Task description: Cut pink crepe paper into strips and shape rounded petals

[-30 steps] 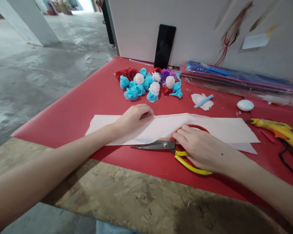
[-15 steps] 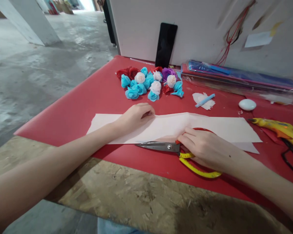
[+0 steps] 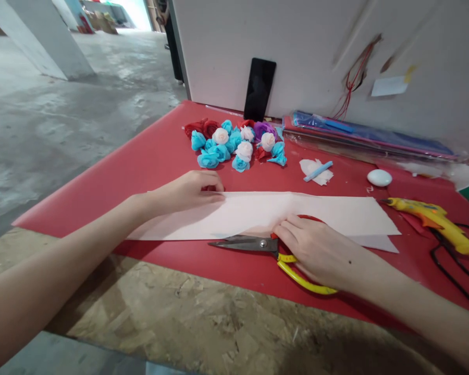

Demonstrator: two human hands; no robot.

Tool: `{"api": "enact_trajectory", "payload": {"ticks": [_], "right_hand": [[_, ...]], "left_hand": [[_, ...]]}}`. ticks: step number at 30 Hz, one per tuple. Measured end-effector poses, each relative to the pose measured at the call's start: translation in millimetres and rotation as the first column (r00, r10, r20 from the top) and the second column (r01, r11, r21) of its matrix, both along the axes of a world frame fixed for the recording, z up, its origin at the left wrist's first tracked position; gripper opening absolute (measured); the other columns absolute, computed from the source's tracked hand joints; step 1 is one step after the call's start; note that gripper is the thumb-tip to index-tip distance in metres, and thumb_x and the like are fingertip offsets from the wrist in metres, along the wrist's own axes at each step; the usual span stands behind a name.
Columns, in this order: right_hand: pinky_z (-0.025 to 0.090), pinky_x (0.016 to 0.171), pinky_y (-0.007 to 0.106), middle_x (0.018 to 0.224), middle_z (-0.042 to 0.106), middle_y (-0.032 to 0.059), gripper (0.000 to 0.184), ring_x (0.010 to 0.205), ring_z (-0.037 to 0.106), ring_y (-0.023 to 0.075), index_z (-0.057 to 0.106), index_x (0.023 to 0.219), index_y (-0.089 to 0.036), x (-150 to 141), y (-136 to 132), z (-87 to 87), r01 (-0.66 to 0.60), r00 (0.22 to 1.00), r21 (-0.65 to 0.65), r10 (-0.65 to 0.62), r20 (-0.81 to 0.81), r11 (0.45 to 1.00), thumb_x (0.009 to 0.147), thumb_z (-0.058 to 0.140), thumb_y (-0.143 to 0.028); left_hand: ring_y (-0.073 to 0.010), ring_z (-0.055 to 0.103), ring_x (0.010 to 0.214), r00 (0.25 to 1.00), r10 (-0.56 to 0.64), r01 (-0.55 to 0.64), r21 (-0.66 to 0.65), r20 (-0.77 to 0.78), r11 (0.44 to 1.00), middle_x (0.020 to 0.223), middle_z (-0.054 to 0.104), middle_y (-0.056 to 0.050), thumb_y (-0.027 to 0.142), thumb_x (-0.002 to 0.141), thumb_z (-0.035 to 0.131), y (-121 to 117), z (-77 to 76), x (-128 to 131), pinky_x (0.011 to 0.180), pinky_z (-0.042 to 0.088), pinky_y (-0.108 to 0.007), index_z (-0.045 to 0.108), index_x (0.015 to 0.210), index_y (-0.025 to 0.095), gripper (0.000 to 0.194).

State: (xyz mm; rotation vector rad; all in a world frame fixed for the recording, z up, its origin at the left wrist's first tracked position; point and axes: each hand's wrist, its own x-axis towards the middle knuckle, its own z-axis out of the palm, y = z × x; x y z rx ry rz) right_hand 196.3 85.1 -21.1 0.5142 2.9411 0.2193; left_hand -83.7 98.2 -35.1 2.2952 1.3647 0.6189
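A long pale-pink paper strip point(image 3: 254, 208) lies crosswise on the red sheet, with a second layer showing under its right end. My left hand point(image 3: 197, 187) rests on the strip's left part, fingers curled and closed at its far edge. My right hand point(image 3: 308, 245) grips scissors point(image 3: 250, 243) with red and yellow handles, and its fingertips press the strip's near edge. The scissor blades look closed; they point left along that edge, partly beneath the paper. Some of the handles is hidden by my right hand.
Behind the strip sit several blue, pink, red and purple paper flowers point(image 3: 234, 146). A phone point(image 3: 260, 88) leans on the wall. To the right are a blue stick point(image 3: 318, 171) on paper scraps, a white egg-shaped object point(image 3: 379, 178), a yellow glue gun point(image 3: 433, 219) and wrapped paper packs point(image 3: 375, 135).
My left hand has slid left along the strip's far edge. My right hand still holds the scissors at the near edge. The whole view has shifted slightly.
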Motion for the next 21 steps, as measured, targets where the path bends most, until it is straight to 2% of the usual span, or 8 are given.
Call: {"api": "enact_trajectory", "payload": {"ticks": [9,16,21], "right_hand": [[0.047,0.073,0.039,0.093,0.056,0.0112,0.026,0.087,0.051,0.0264,0.052,0.1,-0.009,5.3,-6.2,-1.2,0.066,0.997,-0.052,-0.068,-0.027,0.996,0.075,0.045,-0.008],[0.048,0.076,0.039,0.099,0.056,0.0125,0.029,0.091,0.05,0.0262,0.051,0.104,-0.007,15.6,-12.6,1.5,0.117,0.991,-0.127,-0.124,-0.052,0.985,0.075,0.046,-0.009],[0.048,0.076,0.038,0.101,0.056,0.0123,0.03,0.093,0.049,0.0261,0.05,0.105,-0.007,21.5,-19.5,1.4,0.12,0.99,-0.11,-0.127,-0.057,0.987,0.075,0.045,-0.008]], "left_hand": [[-0.0155,0.057,0.072,1.0,-0.011,0.012,-0.013,0.02,1.0,0.081,0.06,-0.004,0.034,0.081,0.046,-1.0,-10.2,-0.2,0.067,0.045,-0.025,0.058,0.075,0.016,0.022],[-0.0151,0.055,0.074,0.999,0.036,-0.036,-0.041,-0.001,0.998,0.083,0.059,-0.005,0.026,0.086,0.046,-8.7,-7.2,14.7,0.069,0.041,-0.024,0.057,0.078,0.014,0.018],[-0.0154,0.056,0.073,1.0,0.027,-0.027,-0.042,0.007,0.999,0.083,0.059,-0.005,0.027,0.085,0.046,-9.5,-8.9,21.1,0.068,0.042,-0.023,0.057,0.078,0.015,0.017]]}}
